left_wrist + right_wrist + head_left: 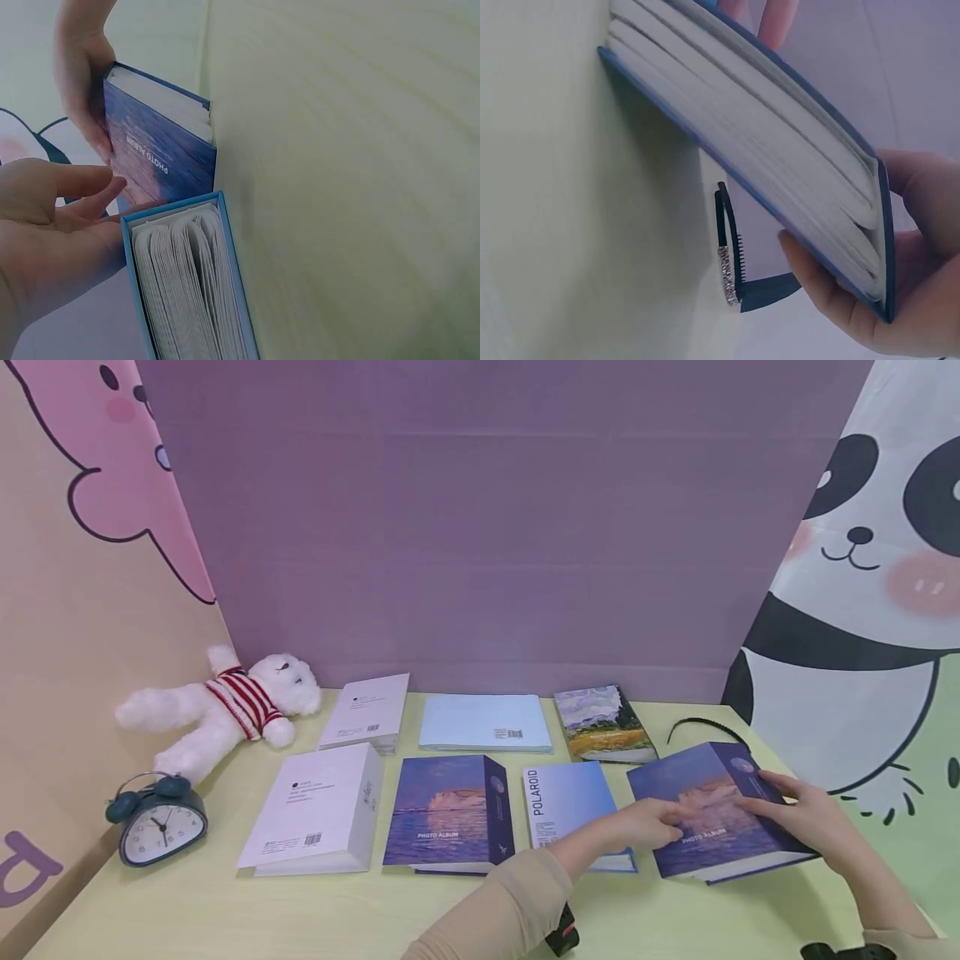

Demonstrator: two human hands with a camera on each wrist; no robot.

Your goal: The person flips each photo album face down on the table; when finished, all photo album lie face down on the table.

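Observation:
A purple-blue photo album (701, 802) with a pink cliff picture is at the right end of the front row. My right hand (806, 818) grips it round the spine, thumb on the cover and fingers underneath. In the right wrist view the album (757, 142) is tilted, its spine side lifted off the table. My left hand (648, 822) is in front of the cover with fingers fairly straight; whether they touch it I cannot tell. In the left wrist view that hand (60, 217) is beside the upright-looking page edges of the blue Polaroid album (187, 277).
Left of the hands are a second purple album (442, 810), white albums (315, 810), a light blue album (486, 722) and a landscape-painted book (603, 722). A black headband (731, 255) lies behind the gripped album. A white teddy (240, 702) and an alarm clock (162, 821) are far left.

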